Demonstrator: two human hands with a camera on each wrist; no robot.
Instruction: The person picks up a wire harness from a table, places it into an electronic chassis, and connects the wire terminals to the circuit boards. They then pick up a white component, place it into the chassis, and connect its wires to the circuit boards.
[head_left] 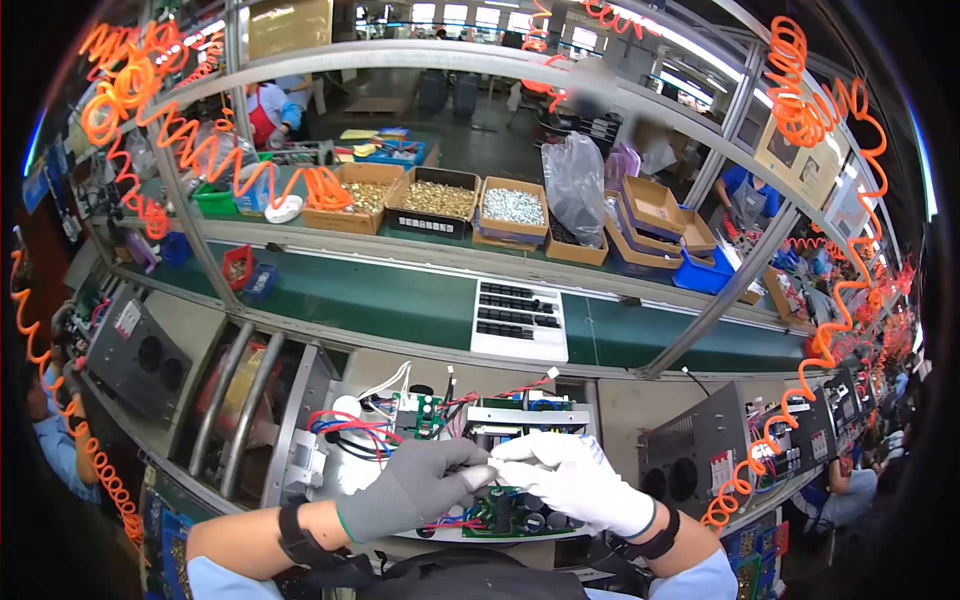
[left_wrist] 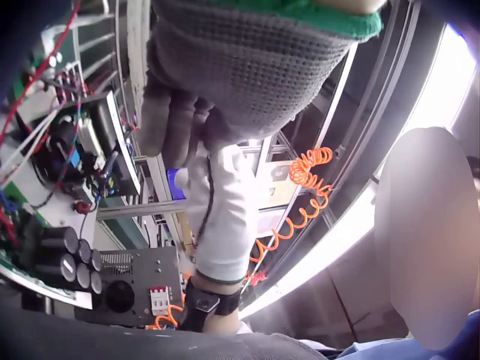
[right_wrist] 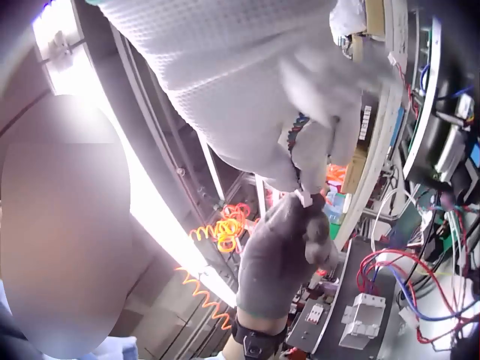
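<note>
My left hand (head_left: 455, 475) in a grey glove and my right hand (head_left: 530, 462) in a white glove meet fingertip to fingertip over a green circuit board (head_left: 505, 515) inside an open metal chassis (head_left: 340, 460). In the right wrist view the grey-gloved left hand (right_wrist: 281, 255) pinches a small white connector (right_wrist: 304, 196). A thin bundle of coloured wires (right_wrist: 296, 131) runs from it up into the curled fingers of the right hand (right_wrist: 300, 82). The left wrist view shows the left hand (left_wrist: 225, 67) against the right hand (left_wrist: 221, 217), with a dark wire (left_wrist: 206, 191) between them.
Red and blue wires (head_left: 345, 425) and a small capacitor board (head_left: 420, 412) lie in the chassis. A white tray of black parts (head_left: 518, 320) sits on the green conveyor. Boxes of screws (head_left: 437, 200) line the shelf behind. Grey units (head_left: 135, 355) (head_left: 690, 450) flank the chassis.
</note>
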